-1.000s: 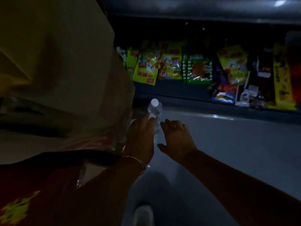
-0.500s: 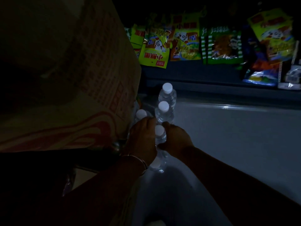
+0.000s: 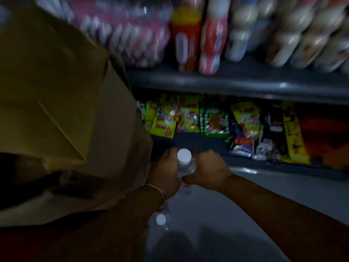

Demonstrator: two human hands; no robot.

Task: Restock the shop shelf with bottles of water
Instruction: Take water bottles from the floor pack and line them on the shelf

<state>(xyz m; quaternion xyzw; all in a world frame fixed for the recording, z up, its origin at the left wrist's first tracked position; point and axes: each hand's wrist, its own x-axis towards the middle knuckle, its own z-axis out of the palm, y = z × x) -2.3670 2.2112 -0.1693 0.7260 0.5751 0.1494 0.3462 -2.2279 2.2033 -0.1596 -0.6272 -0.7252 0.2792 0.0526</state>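
A clear water bottle (image 3: pixel 185 163) with a white cap stands upright between my two hands, above the grey floor. My left hand (image 3: pixel 163 173), a bangle on its wrist, curls round the bottle's left side. My right hand (image 3: pixel 206 170) is curled against its right side and grips it low on the body. A second water bottle (image 3: pixel 161 220) with a white cap shows below my left wrist, mostly hidden by my arm. The frame is dim and blurred, so the fingers' exact hold is unclear.
A large cardboard box (image 3: pixel 56 110) fills the left. Ahead, the low grey shelf (image 3: pixel 283 165) holds colourful snack packets (image 3: pixel 188 118). The upper shelf (image 3: pixel 226 80) carries red and pale drink bottles (image 3: pixel 209 44). Grey floor (image 3: pixel 245 214) lies to the right.
The view has tilted up, so the upper shelf now shows. Both hands have lifted with one bottle between them; the row of standing bottles seen before is out of sight.
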